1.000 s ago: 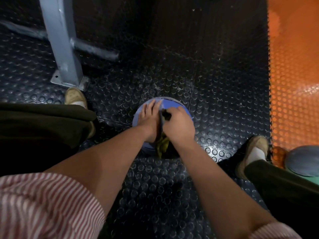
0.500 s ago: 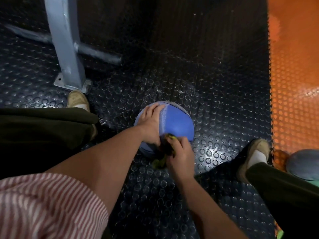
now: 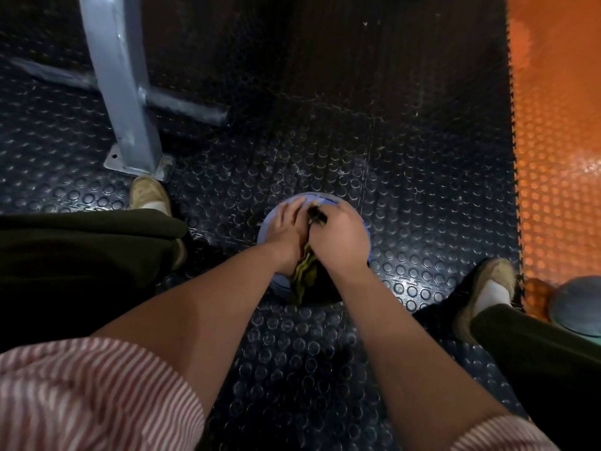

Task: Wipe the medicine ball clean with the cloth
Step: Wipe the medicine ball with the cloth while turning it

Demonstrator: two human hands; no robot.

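Observation:
A blue medicine ball [image 3: 271,219] sits on the studded black floor between my feet, mostly covered by my hands. My left hand [image 3: 286,231] lies flat on the ball's left side with its fingers straight. My right hand [image 3: 341,236] grips a yellow-green cloth [image 3: 305,275] and presses it on the top right of the ball. A dark bunch of the cloth shows at my right fingertips, and its loose end hangs down the near side between my wrists.
A grey metal post [image 3: 123,92] with a base plate and floor bar stands at the back left. My shoes [image 3: 148,193] [image 3: 487,281] flank the ball. An orange mat [image 3: 559,125] borders the right, with another ball [image 3: 577,302] on its near edge.
My right hand has slid with the cloth from the ball's near side up over its top, covering the blue surface. My left hand stays flat on the left side.

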